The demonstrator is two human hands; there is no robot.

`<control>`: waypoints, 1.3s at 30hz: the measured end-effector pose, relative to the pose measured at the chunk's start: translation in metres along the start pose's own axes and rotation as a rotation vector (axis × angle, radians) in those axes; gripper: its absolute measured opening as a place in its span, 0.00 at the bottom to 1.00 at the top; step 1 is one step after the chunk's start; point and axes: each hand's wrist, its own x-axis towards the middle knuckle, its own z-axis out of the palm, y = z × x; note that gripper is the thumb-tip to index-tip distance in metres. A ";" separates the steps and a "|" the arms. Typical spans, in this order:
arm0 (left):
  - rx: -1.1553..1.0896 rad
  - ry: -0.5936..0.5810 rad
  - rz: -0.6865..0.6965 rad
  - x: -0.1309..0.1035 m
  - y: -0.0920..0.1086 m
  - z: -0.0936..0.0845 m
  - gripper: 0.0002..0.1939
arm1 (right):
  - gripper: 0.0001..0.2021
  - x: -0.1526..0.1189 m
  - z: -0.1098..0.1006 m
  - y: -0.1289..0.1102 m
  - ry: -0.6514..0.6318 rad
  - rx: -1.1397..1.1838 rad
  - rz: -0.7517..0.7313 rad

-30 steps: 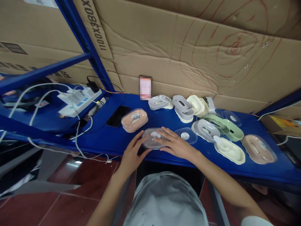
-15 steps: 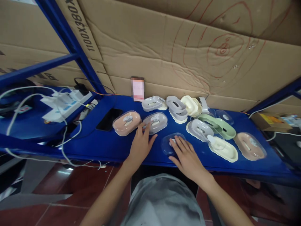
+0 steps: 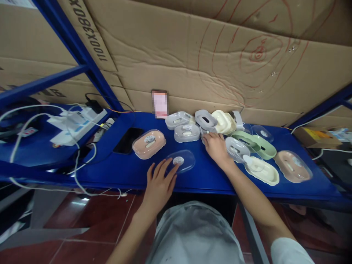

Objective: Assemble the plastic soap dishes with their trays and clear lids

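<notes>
My left hand [image 3: 161, 179] is open, its spread fingers resting on the left edge of a clear oval lid [image 3: 187, 161] with a round label. Farther back, my right hand [image 3: 216, 147] has its fingers bent over a grey soap dish [image 3: 202, 132], mostly hidden by them. Another grey dish part [image 3: 205, 119] with a slot lies just behind those fingertips. Left of the right hand sits a lidded grey soap dish [image 3: 187, 133]. A lidded pink soap dish [image 3: 148, 144] lies beyond the left hand.
Cream dishes [image 3: 222, 121], a green dish [image 3: 264, 148], another grey dish [image 3: 238, 148] and a lidded pinkish-brown one [image 3: 293, 167] lie to the right. A black phone [image 3: 128, 140] and white power strips with cables [image 3: 74, 124] are at left. Cardboard [image 3: 165, 44] stands behind.
The clear lid has moved left and now lies under my left hand. My right hand has left it for the grey dish farther back. The lidded grey dish has shifted back and right.
</notes>
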 end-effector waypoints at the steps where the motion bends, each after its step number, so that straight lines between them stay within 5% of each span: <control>1: 0.015 0.030 -0.027 0.000 -0.003 0.000 0.23 | 0.12 -0.007 -0.002 -0.002 -0.005 0.005 -0.006; 7: -0.047 0.108 0.011 0.006 0.011 0.008 0.21 | 0.24 -0.034 -0.003 -0.008 -0.067 -0.061 0.061; 11: -0.092 0.075 0.062 0.010 0.021 0.014 0.18 | 0.18 -0.053 -0.006 -0.017 -0.133 -0.070 0.025; 17: -0.076 0.049 0.131 0.007 0.017 0.015 0.25 | 0.23 -0.108 -0.045 -0.021 -0.260 0.122 -0.205; 22: -0.066 -0.035 0.185 0.008 0.020 0.015 0.25 | 0.33 -0.121 -0.061 -0.006 -0.290 0.167 -0.255; 28: -0.071 -0.044 0.099 0.002 -0.002 -0.001 0.29 | 0.20 -0.117 -0.043 -0.015 -0.352 0.252 -0.269; 33: -0.015 0.004 -0.053 -0.016 -0.030 -0.025 0.33 | 0.18 -0.129 -0.030 -0.019 -0.264 0.278 -0.242; 39: -0.189 0.100 0.120 -0.017 0.014 -0.006 0.31 | 0.13 -0.129 -0.035 -0.022 -0.174 0.339 -0.221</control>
